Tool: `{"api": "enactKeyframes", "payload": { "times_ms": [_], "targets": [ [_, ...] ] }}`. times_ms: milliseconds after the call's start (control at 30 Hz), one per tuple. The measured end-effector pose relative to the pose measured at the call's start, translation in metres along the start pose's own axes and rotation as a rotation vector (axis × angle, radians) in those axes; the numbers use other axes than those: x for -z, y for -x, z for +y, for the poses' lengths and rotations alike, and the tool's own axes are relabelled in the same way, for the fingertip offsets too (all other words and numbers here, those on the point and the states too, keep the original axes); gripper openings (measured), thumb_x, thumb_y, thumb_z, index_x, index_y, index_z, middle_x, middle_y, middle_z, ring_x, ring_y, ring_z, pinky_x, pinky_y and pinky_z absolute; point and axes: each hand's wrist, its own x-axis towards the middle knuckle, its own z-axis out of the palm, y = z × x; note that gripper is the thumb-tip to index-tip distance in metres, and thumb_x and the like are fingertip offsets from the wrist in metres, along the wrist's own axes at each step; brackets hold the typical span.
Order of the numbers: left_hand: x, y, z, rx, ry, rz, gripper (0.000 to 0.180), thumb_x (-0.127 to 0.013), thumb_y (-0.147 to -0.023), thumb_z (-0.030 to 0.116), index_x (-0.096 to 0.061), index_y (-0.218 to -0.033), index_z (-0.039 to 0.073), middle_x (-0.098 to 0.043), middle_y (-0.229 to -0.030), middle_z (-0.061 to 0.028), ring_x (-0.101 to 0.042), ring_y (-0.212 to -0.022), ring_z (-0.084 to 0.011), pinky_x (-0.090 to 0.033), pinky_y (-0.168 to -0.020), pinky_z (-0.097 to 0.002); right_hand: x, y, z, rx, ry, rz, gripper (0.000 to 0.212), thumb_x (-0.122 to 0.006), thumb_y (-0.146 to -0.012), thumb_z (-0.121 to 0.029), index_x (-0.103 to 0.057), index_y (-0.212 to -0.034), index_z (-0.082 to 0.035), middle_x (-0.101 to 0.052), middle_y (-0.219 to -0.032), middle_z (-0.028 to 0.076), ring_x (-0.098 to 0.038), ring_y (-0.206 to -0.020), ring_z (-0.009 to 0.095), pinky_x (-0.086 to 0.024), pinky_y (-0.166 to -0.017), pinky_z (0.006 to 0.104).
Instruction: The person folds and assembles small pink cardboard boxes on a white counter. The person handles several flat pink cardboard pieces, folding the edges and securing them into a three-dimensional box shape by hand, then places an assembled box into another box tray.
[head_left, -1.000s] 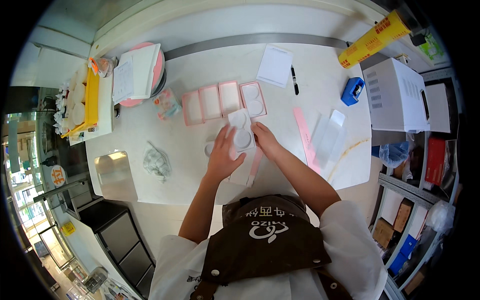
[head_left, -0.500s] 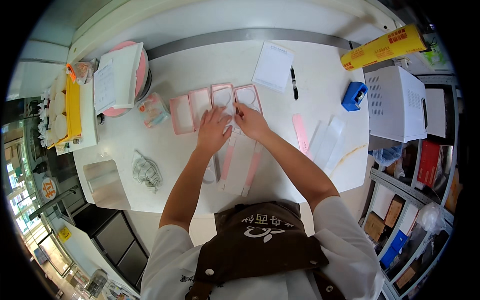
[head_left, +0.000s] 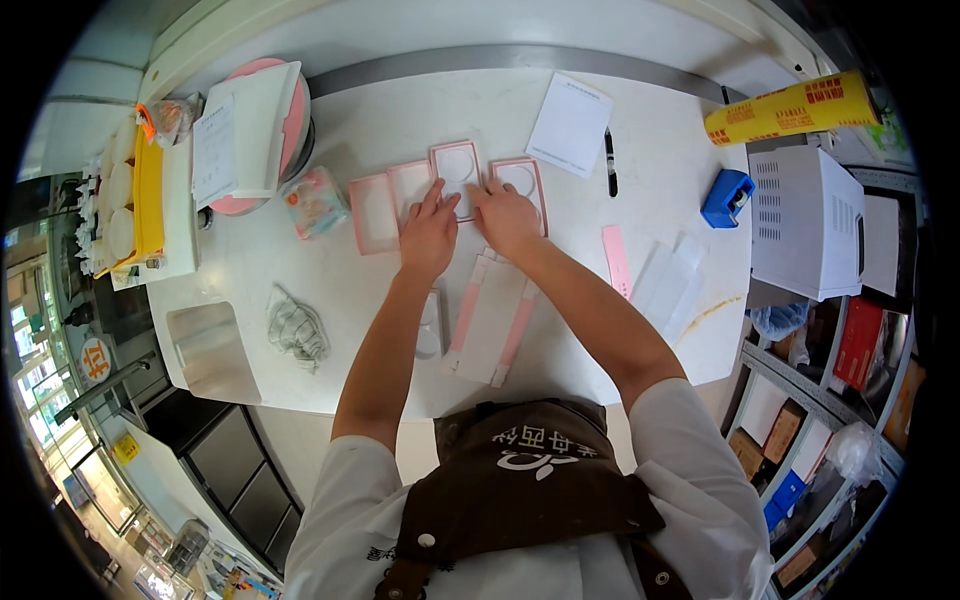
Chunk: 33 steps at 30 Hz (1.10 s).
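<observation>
Pink-rimmed box (head_left: 456,160) with a white round-welled insert, flat on the white table (head_left: 350,335), third in a row of four, between both hands. Leftmost, a shallow pink box (head_left: 376,220) in plain sight; next, a second pink box (head_left: 407,186), partly hidden under the left hand (head_left: 430,232). Forearm nearly straight up from below, palm down, fingers stretched forward and parted, thumb angled inward, fingertips at the insert box's left side. Then the right hand (head_left: 505,213), forearm slanting in from lower right, back upward, fingers bent leftward to the box's right side; cannot tell whether pinching, with fingertips hard to make out. Rightmost, a fourth box (head_left: 521,180), partly covered.
</observation>
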Motion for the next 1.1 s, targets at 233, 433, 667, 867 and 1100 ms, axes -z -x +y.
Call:
{"api": "enactKeyframes", "payload": {
  "times_ms": [233, 433, 667, 867, 1100],
  "targets": [
    [0.014, 0.03, 0.006, 0.043, 0.051, 0.19, 0.052, -0.066, -0.092, 0.02, -0.055, -0.143, 0.014, -0.045, -0.155, -0.012, -0.048, -0.134, -0.0339, -0.038, -0.112, -0.0503, 0.013, 0.006, -0.011, 0.012, 0.002, 0.021, 0.033, -0.066, -0.088, -0.011, -0.065, -0.121, -0.012, -0.059, -0.114, 0.01, -0.062, -0.104, 0.03, -0.055, -0.082, 0.0432],
    [0.015, 0.159, 0.04, 0.369, -0.113, 0.067, 0.086, -0.075, -0.081, 0.022, -0.035, -0.156, 0.012, -0.03, -0.16, -0.0231, -0.04, -0.139, -0.0436, -0.036, -0.114, -0.0557, -0.006, 0.083, -0.032, -0.022, -0.54, 0.061, 0.029, -0.062, -0.093, -0.012, -0.065, -0.122, -0.01, -0.061, -0.112, 0.011, -0.063, -0.098, 0.031, -0.054, -0.082, 0.0418],
    [0.032, 0.157, 0.047, 0.446, 0.753, 0.014, 0.086, -0.072, -0.083, 0.011, -0.032, -0.158, 0.011, -0.05, -0.144, -0.0216, -0.057, -0.123, -0.0335, -0.047, -0.105, -0.0448, -0.02, 0.137, -0.052, -0.383, -1.34, -0.503, 0.022, -0.062, -0.102, -0.025, -0.066, -0.112, -0.006, -0.063, -0.093, -0.001, -0.056, -0.082, 0.01, -0.048, -0.073, 0.0284],
    [0.076, 0.131, 0.082, 0.364, 1.198, -0.103, 0.081, -0.066, -0.087, 0.004, -0.031, -0.159, 0.008, -0.058, -0.134, -0.0137, -0.06, -0.116, -0.0219, -0.048, -0.102, -0.0359, 0.046, 0.126, -0.05, -0.282, -1.391, -0.449, 0.018, -0.061, -0.103, -0.024, -0.066, -0.103, -0.007, -0.058, -0.085, -0.005, -0.049, -0.076, 0.006, -0.043, -0.07, 0.0234],
    [0.063, 0.131, 0.074, 0.318, 1.501, 0.069, 0.079, -0.063, -0.09, 0.003, -0.029, -0.16, 0.005, -0.049, -0.148, -0.0072, -0.056, -0.127, -0.0209, -0.045, -0.108, -0.0365, 0.057, 0.122, -0.055, -0.356, -1.465, -0.274, 0.016, -0.06, -0.104, -0.022, -0.066, -0.102, -0.007, -0.058, -0.085, -0.005, -0.05, -0.076, 0.006, -0.045, -0.069, 0.0242]
  ]
}}
